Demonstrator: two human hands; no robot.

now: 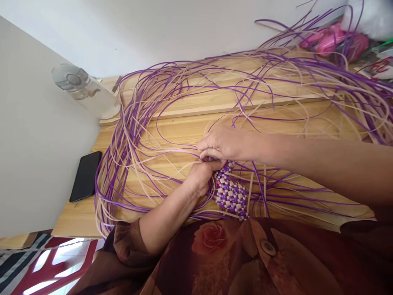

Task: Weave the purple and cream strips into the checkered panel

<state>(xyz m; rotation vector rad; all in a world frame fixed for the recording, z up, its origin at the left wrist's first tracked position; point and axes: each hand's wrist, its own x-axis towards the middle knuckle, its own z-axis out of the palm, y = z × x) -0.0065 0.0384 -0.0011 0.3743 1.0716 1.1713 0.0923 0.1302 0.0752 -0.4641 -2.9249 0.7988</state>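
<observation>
A small woven piece (232,196) of purple and cream strands lies near the table's front edge, close to my body, in a checkered knot pattern. Long loose strands run out of it to both sides. My left hand (201,176) pinches its upper left edge, the thumb pointing right. Just above, my right hand (217,144) reaches in from the right with fingers curled around strands at the same edge. The fingertips of both hands meet there, and the exact crossing of strands between them is hidden.
Thick bundles of purple and cream strands (123,135) loop around the wooden table (181,127). A black phone (86,176) lies at the left edge. A clear bottle with a grey lid (89,92) stands at the back left. Pink plastic bags (334,39) sit at the back right.
</observation>
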